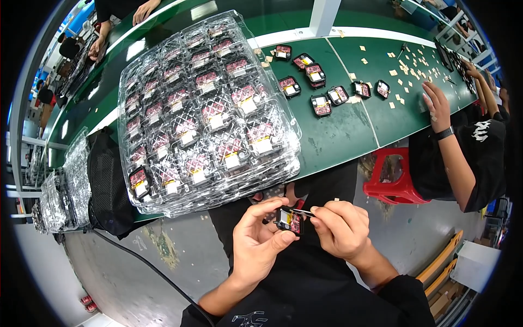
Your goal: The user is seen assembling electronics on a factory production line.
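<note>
My left hand [260, 238] holds a small black module with a pink and yellow face [289, 221] between thumb and fingers, above my lap. My right hand [338, 228] pinches thin tweezers [303, 212] whose tip touches the top of that module. A stack of clear plastic trays [204, 111] full of the same modules lies on the green table [343, 136] just ahead of my hands. Several loose modules [321, 105] lie on the table to the right of the trays.
A person in black sits at right, one hand [437, 104] with a wristband resting on the table among small tan squares [406, 68]. A red stool [393, 175] stands beside me. More clear trays [68, 188] and a black bag [109, 180] sit at left. Other people's hands show at the far edge.
</note>
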A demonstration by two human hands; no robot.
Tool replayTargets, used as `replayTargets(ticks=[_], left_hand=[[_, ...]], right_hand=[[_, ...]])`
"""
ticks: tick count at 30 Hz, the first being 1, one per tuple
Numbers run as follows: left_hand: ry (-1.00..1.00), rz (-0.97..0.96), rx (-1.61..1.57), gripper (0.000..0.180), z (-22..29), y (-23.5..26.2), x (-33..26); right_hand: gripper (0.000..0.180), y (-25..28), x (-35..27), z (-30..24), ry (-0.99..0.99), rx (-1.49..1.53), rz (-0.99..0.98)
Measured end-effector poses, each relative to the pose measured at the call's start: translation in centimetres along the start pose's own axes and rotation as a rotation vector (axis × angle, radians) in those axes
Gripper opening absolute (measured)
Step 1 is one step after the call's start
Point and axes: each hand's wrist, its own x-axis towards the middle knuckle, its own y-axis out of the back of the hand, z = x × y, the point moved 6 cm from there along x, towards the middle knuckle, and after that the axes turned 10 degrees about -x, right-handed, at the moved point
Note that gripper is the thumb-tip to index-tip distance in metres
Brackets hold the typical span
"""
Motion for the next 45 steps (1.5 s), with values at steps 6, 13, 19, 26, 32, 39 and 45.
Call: replayTargets(ticks=[6, 13, 19, 26, 32, 39, 45], left_hand=[[0.005, 0.003, 0.005, 0.053, -0.1, 0.0, 0.0], [0.019, -0.003, 0.003, 0.054, -0.3, 0.0, -0.1], [0.022, -0.008, 0.016, 0.054, -0.4, 0.0, -0.2], [0.016, -0.017, 0.035, 0.053, -0.4, -0.1, 0.0], [0.013, -0.016, 0.054, 0.053, -0.4, -0.1, -0.1], [0.010, -0.007, 0.076, 0.052, -0.4, 0.0, -0.2], [0.014, -0.010, 0.059, 0.052, -0.4, 0.0, -0.1]], right_hand=[[0.014, 0.3, 0.1, 0.0, -0.032, -0.018, 0.014], [0.018, 0.1, -0.2, 0.1, -0.013, 0.003, 0.011], [0.015, 0.3, -0.1, 0.1, -0.043, 0.021, 0.019], [0.012, 0.0, -0.6, 0.9, -0.197, 0.163, -0.029], [0.013, -0.4, -1.0, 0.7, -0.200, 0.141, -0.014], [0.020, 0.3, -0.3, 0.0, -0.069, 0.043, -0.004], [0.014, 0.2, -0.4, 0.0, -0.068, 0.017, 0.021]])
